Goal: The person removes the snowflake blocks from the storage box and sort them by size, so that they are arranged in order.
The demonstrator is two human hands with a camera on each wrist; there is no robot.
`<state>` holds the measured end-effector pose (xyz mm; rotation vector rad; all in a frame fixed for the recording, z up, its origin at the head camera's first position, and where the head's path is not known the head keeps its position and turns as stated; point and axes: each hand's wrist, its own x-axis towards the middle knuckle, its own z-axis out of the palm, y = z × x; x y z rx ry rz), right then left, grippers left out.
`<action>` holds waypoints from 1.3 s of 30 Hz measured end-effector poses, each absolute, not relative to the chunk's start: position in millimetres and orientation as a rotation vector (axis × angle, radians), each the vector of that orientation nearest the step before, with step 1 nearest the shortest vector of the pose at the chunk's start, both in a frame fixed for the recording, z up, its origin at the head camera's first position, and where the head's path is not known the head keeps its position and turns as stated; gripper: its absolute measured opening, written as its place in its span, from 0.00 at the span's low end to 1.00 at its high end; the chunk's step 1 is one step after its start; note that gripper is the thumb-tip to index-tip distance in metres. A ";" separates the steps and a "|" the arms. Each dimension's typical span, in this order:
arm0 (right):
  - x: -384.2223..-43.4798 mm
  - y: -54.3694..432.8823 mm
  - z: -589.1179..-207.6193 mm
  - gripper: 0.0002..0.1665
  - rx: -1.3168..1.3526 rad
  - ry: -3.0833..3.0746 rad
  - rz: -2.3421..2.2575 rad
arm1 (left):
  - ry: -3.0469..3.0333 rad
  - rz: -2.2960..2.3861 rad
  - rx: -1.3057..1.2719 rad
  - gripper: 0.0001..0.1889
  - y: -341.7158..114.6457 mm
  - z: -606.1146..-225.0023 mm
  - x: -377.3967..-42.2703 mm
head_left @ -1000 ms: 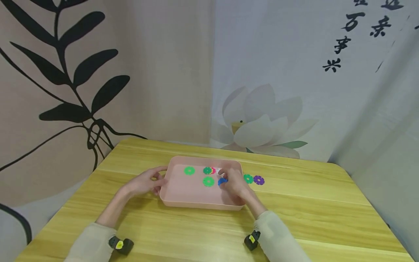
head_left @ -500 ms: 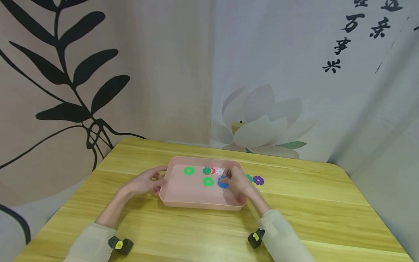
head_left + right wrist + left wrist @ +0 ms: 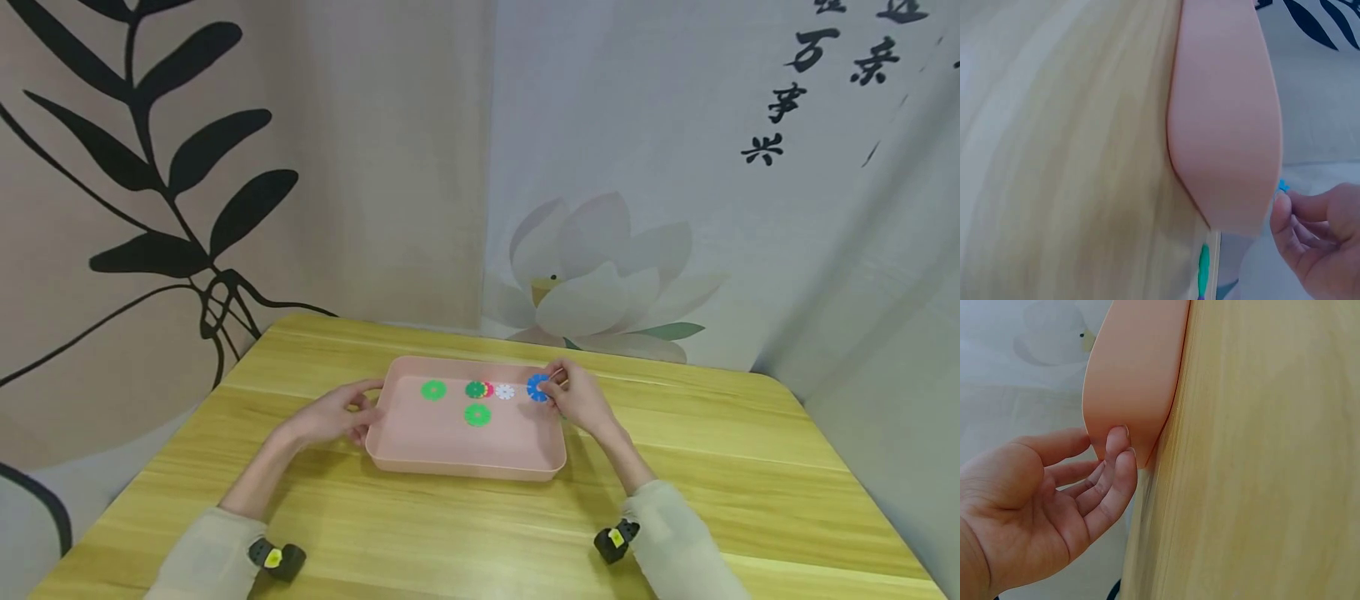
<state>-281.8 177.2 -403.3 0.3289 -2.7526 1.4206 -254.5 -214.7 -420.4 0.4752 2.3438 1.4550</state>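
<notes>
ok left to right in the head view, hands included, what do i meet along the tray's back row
left hand, round light green disc, round dark green disc, partly covered pink-red disc, round white disc, round blue disc, right hand

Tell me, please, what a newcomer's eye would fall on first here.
Probably the pink tray on the wooden table, with the left hand at its left end. Next, the blue disc that the right hand pinches by the tray's right end. Behind, large black leaves mark the backdrop at left.

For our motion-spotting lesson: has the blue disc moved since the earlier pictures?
Yes: against the pink tray in the head view, the blue disc has moved right and up the picture.
</notes>
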 end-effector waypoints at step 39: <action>-283.0 298.1 -427.8 0.11 0.001 -2.947 1.184 | 2.350 1.438 0.465 0.33 -214.3 -419.2 -254.6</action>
